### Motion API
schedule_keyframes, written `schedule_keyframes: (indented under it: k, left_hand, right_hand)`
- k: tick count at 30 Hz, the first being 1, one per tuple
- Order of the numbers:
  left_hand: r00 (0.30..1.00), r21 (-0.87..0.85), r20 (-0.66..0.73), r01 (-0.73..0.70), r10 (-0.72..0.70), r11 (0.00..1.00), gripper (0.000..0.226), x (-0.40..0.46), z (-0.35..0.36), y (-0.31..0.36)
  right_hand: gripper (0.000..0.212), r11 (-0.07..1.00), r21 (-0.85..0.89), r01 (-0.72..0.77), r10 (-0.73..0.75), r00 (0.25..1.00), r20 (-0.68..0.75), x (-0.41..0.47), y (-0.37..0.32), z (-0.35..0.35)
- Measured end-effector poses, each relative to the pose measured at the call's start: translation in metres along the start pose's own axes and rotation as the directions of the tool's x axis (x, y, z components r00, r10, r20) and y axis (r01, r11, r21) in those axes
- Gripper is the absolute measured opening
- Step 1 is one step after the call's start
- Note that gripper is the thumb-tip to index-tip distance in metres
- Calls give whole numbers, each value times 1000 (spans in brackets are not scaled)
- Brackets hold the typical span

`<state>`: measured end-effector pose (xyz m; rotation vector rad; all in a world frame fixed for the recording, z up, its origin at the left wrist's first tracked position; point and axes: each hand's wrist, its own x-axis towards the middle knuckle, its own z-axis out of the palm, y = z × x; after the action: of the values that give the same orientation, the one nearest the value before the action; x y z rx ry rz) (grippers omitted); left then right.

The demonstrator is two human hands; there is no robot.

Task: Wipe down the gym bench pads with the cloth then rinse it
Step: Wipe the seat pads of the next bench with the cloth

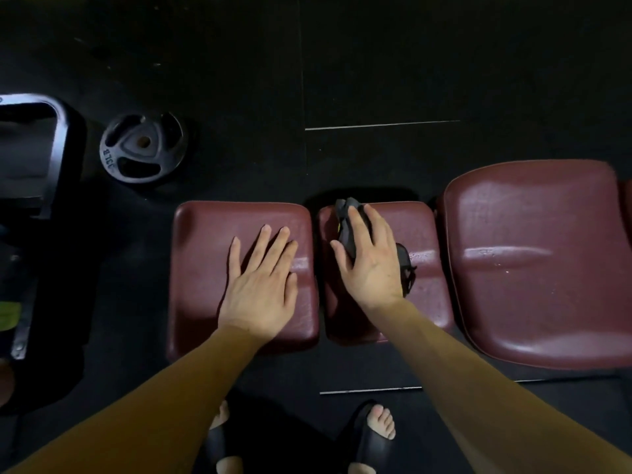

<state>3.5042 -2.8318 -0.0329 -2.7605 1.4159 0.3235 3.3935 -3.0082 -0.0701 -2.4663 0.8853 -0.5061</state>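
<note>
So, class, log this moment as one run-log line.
step: wiping | right hand: presses dark grey cloth on middle maroon vinyl pad | left hand: flat on left maroon pad

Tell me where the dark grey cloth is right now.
In the head view, the dark grey cloth lies on the middle maroon bench pad, pressed under the right hand.

Three maroon vinyl bench pads in a row, separate, narrow gaps between.
Left pad [205, 268]: squarish, glossy.
Middle pad [424, 268]: narrowest, sheen and small droplets on its right part.
Right pad [533, 261]: largest, creased across the middle.
Cloth [349, 227]: dark grey, bunched, lies on the middle pad's far left part.
</note>
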Motion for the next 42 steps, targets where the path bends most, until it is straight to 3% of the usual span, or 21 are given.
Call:
schedule_keyframes:
  k: [5,9,11,15,18,22,24,26,29,31,32,34,37,40,42]
  left_hand:
    - [999,1,-36,-13,13,1000,61,1,2,0]
    - [999,-15,-43,-12,11,1000,62,2,2,1]
    - [999,-24,-45,-6,5,1000,62,2,1,1]
    - [998,-40,-57,-16,14,999,61,1,0,1]
    - [998,-34,-57,-22,20,999,62,1,0,1]
    - [998,-4,-53,-32,31,999,63,2,2,0]
    - [998,-13,-51,-25,24,1000,63,2,2,1]
    - [998,-31,-64,-12,10,999,63,2,1,1]
    - [997,-39,-75,-29,26,999,63,1,2,2]
    - [996,-26,-79,-37,35,999,63,1,3,1]
    - [996,-12,-80,-35,34,999,64,1,4,0]
    - [996,12,-83,-33,34,999,64,1,5,1]
    - [995,14,-90,-41,42,999,65,3,5,1]
    - [996,9,-86,-38,39,999,66,2,4,2]
    - [996,1,-84,-39,39,999,65,3,5,2]
  right_hand:
    - [41,997,25,-67,68,996,-61,15,-28,18]
    - [34,992,-30,126,-125,992,11,25,-9,11]
    - [38,986,-63,156,-155,988,19,28,22,-6]
    - [49,987,-67,-143,137,987,-90,23,67,-33]
    - [53,967,3,-254,251,955,-160,27,26,-12]
    - [49,999,42,-10,12,999,-53,30,-25,11]
    - [44,988,4,153,-153,988,3,33,-6,4]
    - [39,978,-76,193,-193,981,-3,36,29,-9]
    - [37,987,-113,-113,95,984,-149,34,83,-35]
    - [38,939,-43,-340,321,916,-242,31,80,-34]
    - [37,922,-29,-386,364,889,-279,31,64,-27]
    - [37,946,-22,-323,308,919,-245,32,12,-4]
    - [40,1000,4,7,-7,1000,-28,20,-48,18]
    - [37,981,-25,192,-191,981,29,21,-2,0]
    - [36,988,-127,88,-91,996,-21,18,48,-21]
